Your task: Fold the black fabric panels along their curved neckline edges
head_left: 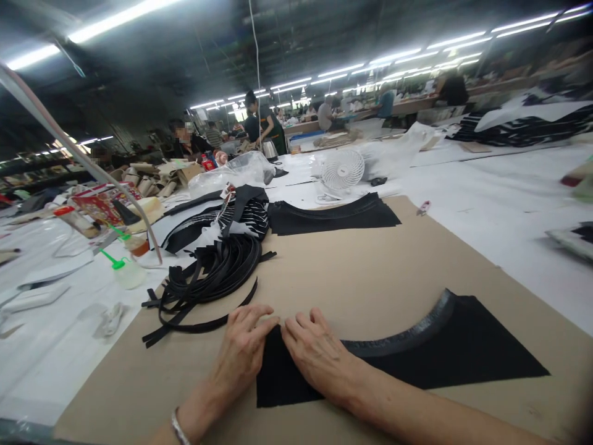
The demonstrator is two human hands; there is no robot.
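Note:
A black fabric panel [482, 346] with a curved upper edge lies on the tan board in front of me. Along that curve runs a shiny, darker grey band [412, 337]. My left hand [245, 343] is closed at the panel's left upper corner, thumb and fingers pinched together. Close beside it, my right hand [317, 355] has its fingers bent and pressed onto the same upper edge; the fabric under its fingertips is hidden. A bundle of black strips [217, 269] lies just beyond my left hand, one loose strip curving near its knuckles.
More curved black panels [331, 216] lie stacked at the far edge of the tan board [324, 266]. Behind them stands a white fan [343, 170]. Squeeze bottles with green nozzles [125, 272] stand left, near a slanting pole [92, 148]. Other people work farther back.

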